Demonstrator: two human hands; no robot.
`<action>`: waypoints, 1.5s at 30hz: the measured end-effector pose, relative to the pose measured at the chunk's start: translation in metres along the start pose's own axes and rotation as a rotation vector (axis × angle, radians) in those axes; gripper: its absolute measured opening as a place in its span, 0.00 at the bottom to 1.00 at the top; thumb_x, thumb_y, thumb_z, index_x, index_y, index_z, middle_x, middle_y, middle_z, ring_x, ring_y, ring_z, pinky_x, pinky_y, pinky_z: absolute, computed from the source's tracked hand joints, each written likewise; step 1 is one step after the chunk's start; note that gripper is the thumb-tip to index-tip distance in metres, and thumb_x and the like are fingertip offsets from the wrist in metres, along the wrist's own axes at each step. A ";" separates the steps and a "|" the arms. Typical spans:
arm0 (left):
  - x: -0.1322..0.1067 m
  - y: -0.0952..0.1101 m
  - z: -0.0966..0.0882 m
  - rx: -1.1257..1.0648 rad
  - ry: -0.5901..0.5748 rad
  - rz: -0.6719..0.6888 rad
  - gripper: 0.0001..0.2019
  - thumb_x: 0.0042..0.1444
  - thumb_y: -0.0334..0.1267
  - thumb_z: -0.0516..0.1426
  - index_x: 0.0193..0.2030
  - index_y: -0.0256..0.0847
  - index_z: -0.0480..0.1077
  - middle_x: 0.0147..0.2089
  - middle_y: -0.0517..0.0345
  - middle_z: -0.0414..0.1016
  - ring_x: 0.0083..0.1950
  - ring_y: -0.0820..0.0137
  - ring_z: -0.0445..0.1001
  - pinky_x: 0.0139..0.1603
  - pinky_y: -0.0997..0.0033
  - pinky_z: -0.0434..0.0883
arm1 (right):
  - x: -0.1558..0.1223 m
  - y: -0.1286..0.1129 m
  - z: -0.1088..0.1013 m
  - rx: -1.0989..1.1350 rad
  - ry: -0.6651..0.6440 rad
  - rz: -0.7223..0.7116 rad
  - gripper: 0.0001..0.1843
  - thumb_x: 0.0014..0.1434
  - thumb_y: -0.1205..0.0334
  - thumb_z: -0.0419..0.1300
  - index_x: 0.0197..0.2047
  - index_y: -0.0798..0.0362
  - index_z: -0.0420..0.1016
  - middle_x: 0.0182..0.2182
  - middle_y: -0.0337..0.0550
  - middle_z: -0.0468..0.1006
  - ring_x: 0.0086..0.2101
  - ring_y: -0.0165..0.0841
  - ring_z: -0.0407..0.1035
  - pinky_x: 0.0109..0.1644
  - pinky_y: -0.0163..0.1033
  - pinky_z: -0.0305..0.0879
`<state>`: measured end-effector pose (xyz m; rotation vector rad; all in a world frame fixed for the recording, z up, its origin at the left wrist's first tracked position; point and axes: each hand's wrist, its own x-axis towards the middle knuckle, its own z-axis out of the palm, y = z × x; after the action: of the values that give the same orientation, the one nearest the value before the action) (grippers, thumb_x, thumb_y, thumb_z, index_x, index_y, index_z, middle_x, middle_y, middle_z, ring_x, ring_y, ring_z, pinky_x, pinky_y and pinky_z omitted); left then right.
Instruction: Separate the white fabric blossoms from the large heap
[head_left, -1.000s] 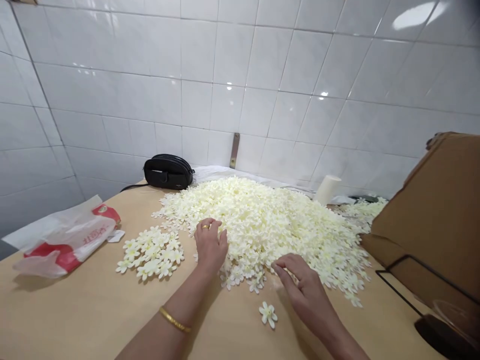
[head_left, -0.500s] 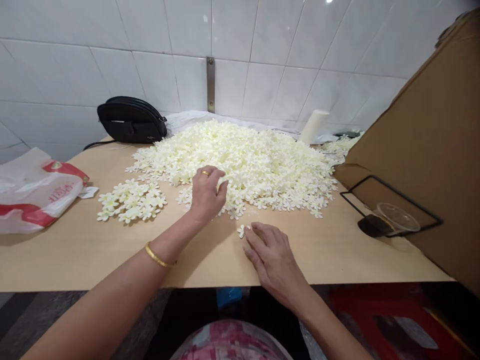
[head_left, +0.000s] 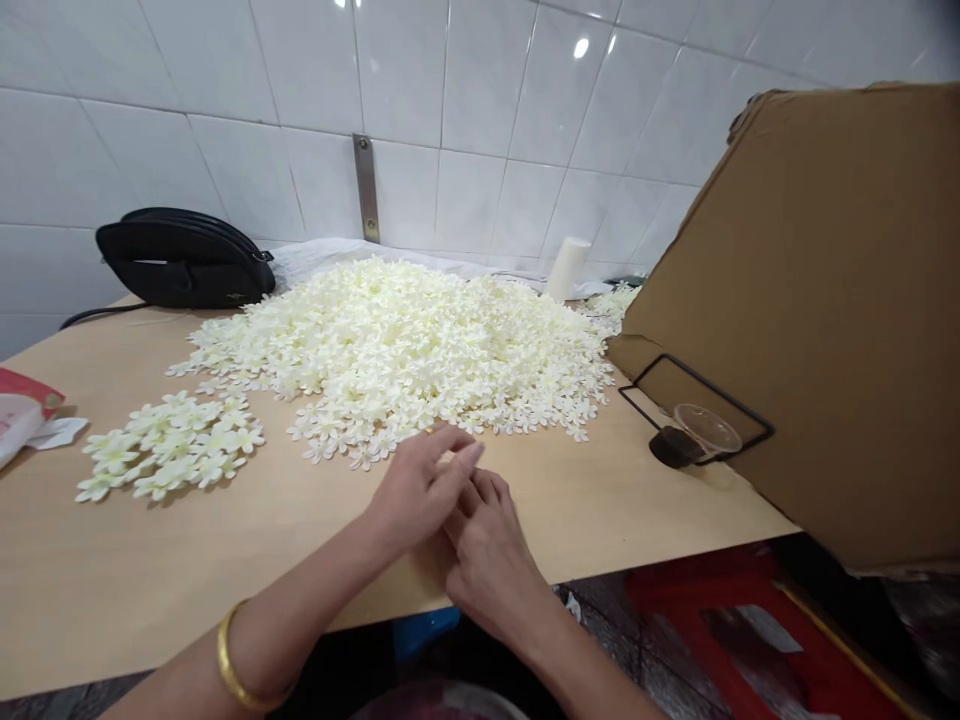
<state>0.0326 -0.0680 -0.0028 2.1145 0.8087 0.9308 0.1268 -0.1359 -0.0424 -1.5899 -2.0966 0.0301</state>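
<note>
My left hand (head_left: 416, 490) and my right hand (head_left: 491, 550) meet just above the front part of the wooden table (head_left: 225, 540), the left one lying over the right one's fingers. Whatever is between the fingers is hidden. A gold bangle (head_left: 232, 665) sits on my left wrist. Just beyond the hands lies a big heap of cream-white fabric flowers (head_left: 420, 340). A small separate batch of the same flowers (head_left: 172, 445) lies flat to the left.
A black bag (head_left: 184, 258) sits at the back left by the tiled wall. A large cardboard box (head_left: 825, 300) leans at the right, with a black wire frame (head_left: 697, 385) and a clear plastic cup (head_left: 706, 428) before it. A white roll (head_left: 568, 268) stands behind the heap.
Both hands drew back from the heap's edge toward the table's front and came together. The single loose flower by my right hand is no longer visible. The view swung right.
</note>
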 end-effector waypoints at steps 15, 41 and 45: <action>-0.009 -0.029 -0.050 0.183 0.037 -0.113 0.11 0.52 0.41 0.48 0.28 0.39 0.68 0.27 0.60 0.71 0.30 0.71 0.68 0.32 0.75 0.62 | 0.013 0.003 -0.002 0.101 0.006 0.069 0.04 0.53 0.71 0.49 0.31 0.53 0.59 0.31 0.43 0.63 0.34 0.33 0.58 0.37 0.37 0.58; 0.022 -0.069 -0.056 0.340 0.405 0.144 0.06 0.50 0.39 0.51 0.27 0.41 0.66 0.27 0.60 0.70 0.28 0.72 0.68 0.29 0.75 0.62 | 0.031 0.059 -0.007 -0.055 0.142 0.352 0.05 0.53 0.71 0.48 0.30 0.54 0.62 0.32 0.46 0.65 0.36 0.35 0.59 0.41 0.39 0.57; 0.021 -0.069 -0.055 0.342 0.372 0.114 0.09 0.52 0.38 0.49 0.25 0.40 0.66 0.24 0.60 0.67 0.26 0.74 0.66 0.30 0.75 0.62 | 0.036 0.049 -0.003 0.171 0.043 0.196 0.06 0.56 0.67 0.48 0.29 0.53 0.62 0.29 0.41 0.65 0.32 0.30 0.60 0.37 0.35 0.57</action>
<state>-0.0172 0.0059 -0.0205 2.3293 1.1081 1.3541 0.1649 -0.0890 -0.0415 -1.6691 -1.8457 0.2337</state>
